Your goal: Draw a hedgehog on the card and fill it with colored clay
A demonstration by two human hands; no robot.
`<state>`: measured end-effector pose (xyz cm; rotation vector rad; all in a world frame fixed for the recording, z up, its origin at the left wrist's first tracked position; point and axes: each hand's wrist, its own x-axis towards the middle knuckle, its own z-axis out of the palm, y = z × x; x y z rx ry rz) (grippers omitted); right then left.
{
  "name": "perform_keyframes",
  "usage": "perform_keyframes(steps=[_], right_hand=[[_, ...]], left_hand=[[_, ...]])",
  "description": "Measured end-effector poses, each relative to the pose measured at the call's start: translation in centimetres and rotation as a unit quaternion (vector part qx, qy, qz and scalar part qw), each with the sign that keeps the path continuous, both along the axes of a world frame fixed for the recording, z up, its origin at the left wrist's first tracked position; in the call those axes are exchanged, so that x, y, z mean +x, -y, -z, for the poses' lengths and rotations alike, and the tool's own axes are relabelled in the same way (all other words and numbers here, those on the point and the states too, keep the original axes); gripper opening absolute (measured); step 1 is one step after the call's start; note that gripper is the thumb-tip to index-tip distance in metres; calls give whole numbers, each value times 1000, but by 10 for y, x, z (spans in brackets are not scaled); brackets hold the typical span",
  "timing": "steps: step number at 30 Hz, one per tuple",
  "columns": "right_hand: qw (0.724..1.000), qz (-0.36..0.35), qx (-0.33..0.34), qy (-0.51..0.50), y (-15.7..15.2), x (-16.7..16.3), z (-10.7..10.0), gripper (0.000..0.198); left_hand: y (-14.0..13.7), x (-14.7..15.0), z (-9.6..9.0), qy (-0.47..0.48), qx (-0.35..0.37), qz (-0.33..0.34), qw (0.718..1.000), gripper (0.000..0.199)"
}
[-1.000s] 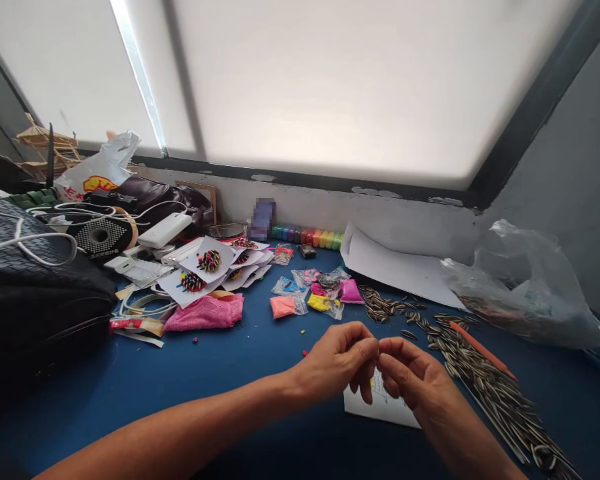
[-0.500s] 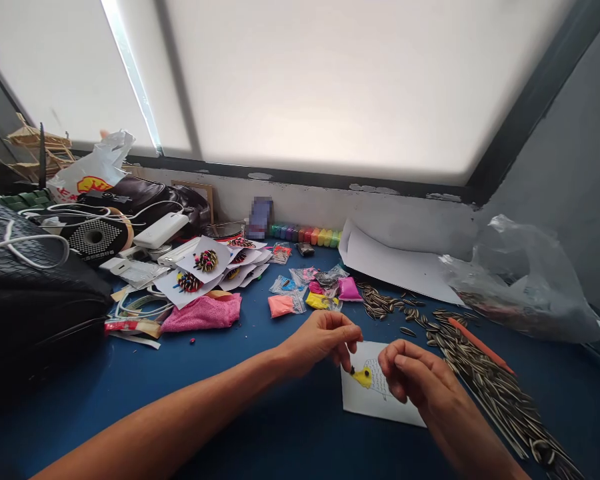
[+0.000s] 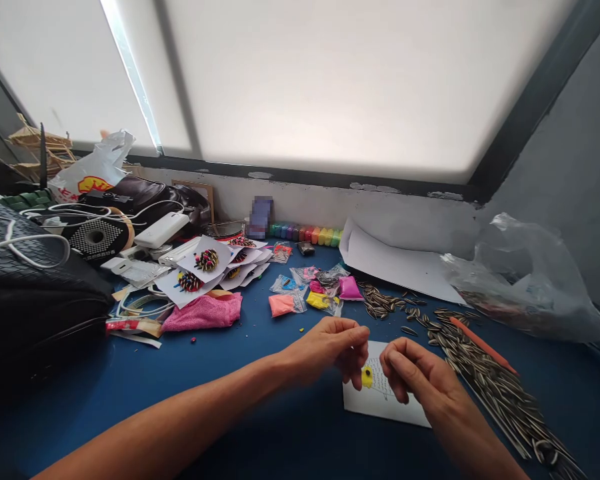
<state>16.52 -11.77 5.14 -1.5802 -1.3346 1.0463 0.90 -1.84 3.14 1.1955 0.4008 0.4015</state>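
A white card [image 3: 383, 408] lies on the blue table, with lines of small writing or drawing on it. A flat yellow clay shape [image 3: 366, 381] sits on the card and bears a small black dot [image 3: 368, 373]. Above the card's left part is my left hand [image 3: 341, 350], thumb and forefinger pinched together; whatever they hold is hidden. Over the card's right side, my right hand [image 3: 423, 377] has its fingers curled in towards the thumb, and I cannot make out anything between them. My fingers cover the left edge of the yellow shape.
Striped sunflower seeds [image 3: 500, 393] are heaped on the right beside an orange stick [image 3: 483, 344]. Small bags of coloured clay [image 3: 281, 305] lie beyond my hands. Seed-decorated cards [image 3: 207, 260], a pink cloth [image 3: 203, 312] and a black bag [image 3: 40, 300] stand left. A plastic bag [image 3: 530, 287] sits right.
My left hand has shifted slightly right and now hides the black bit at the yellow shape's left edge. A yellow crumb shows beyond my left wrist. My right hand has barely moved.
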Motion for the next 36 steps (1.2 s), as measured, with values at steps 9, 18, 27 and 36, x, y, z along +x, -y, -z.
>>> perform_keyframes(steps=[9,18,27,36], right_hand=[[993,9,60,106,5,-6,2,39],[967,38,170,185,3,-4,14,22],[986,52,96,124,4,-1,9,26],[996,46,-36,-70,-1,-1,0,42]], left_hand=[[0,4,4,-11,8,-19,1000,37],[8,1,-5,-39,43,-9,998,43],[9,1,-4,-25,25,7,999,44],[11,-1,-9,-23,48,-7,999,40]])
